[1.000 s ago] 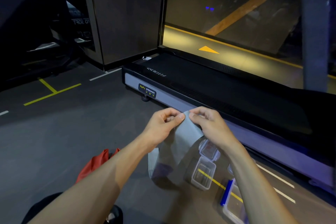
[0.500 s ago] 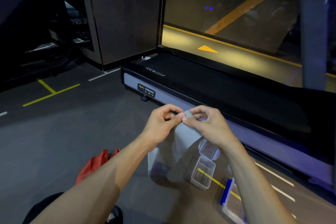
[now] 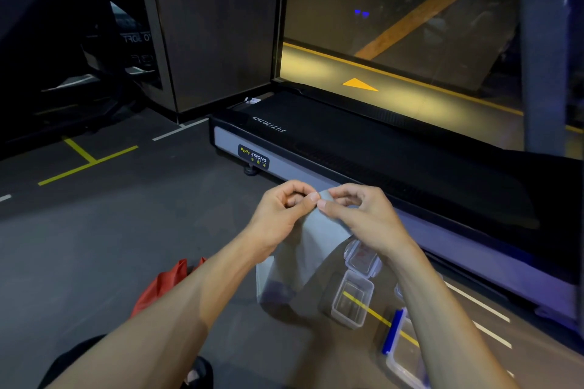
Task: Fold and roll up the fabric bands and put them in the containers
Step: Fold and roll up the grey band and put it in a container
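A pale grey fabric band [image 3: 311,249] hangs from both my hands above the floor. My left hand [image 3: 281,211] pinches its top edge with thumb and forefinger. My right hand [image 3: 360,215] pinches the same top edge right beside it, fingertips almost touching. The band's lower part sags to the floor. A small clear open container [image 3: 352,303] stands on the floor below my right wrist. Behind it sits a closed clear container [image 3: 361,257] with something red inside.
A red fabric band [image 3: 164,284] lies on the floor under my left forearm. A larger clear container with a blue clip [image 3: 401,354] sits at lower right. A black treadmill deck [image 3: 379,148] runs along the far side. Yellow and white floor lines cross the dark floor.
My two hands have drawn closer together at the band's top edge, narrowing the held stretch. The band hangs much as before.
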`<move>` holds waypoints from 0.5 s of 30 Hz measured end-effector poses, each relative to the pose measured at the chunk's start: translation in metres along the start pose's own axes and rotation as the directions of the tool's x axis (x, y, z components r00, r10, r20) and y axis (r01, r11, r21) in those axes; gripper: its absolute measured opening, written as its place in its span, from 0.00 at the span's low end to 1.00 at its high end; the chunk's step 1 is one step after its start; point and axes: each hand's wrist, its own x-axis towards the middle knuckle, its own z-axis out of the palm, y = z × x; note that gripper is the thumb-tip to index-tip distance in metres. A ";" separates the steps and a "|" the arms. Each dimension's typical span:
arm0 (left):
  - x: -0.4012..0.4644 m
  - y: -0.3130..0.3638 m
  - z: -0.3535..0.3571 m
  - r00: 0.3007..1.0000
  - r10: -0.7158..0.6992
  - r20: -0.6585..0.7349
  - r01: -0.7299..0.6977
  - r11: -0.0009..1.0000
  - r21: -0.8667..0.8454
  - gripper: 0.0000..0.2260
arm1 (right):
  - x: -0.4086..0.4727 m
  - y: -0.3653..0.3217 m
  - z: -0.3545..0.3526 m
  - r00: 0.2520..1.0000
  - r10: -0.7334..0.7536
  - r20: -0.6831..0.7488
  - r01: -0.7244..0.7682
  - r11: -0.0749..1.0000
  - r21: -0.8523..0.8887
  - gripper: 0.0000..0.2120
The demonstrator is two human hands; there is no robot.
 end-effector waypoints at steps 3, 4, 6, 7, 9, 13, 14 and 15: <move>0.001 -0.001 0.001 0.999 -0.035 0.018 0.035 0.999 -0.023 0.07 | 0.000 -0.002 0.000 1.000 0.008 0.011 -0.009 0.999 0.054 0.09; 0.002 -0.002 0.000 0.999 -0.040 0.022 0.040 0.999 -0.019 0.08 | 0.001 -0.001 0.000 1.000 0.018 0.011 -0.018 0.998 0.064 0.13; 0.003 -0.002 0.000 0.999 -0.046 0.017 0.046 0.999 -0.004 0.06 | 0.001 -0.001 0.000 1.000 0.025 0.004 -0.025 0.997 0.068 0.15; 0.003 -0.003 0.000 0.999 -0.048 0.011 0.048 0.999 0.006 0.05 | 0.002 -0.001 0.001 1.000 0.026 0.000 -0.026 0.997 0.067 0.14; 0.003 -0.002 0.000 0.999 -0.044 0.010 0.044 0.999 0.011 0.04 | 0.001 -0.001 0.001 1.000 0.024 -0.006 -0.024 0.997 0.068 0.13; 0.003 -0.002 -0.002 0.999 -0.033 0.030 0.033 0.999 -0.020 0.08 | 0.003 0.000 0.003 1.000 0.016 -0.006 -0.016 0.997 0.071 0.09; 0.004 -0.002 -0.002 0.999 -0.030 0.030 0.031 0.999 -0.022 0.08 | 0.003 0.001 0.004 1.000 0.014 0.000 -0.014 0.998 0.066 0.08; 0.004 -0.003 -0.003 1.000 -0.021 0.022 0.021 1.000 -0.014 0.07 | 0.003 0.002 0.004 1.000 0.016 0.013 -0.017 0.998 0.057 0.07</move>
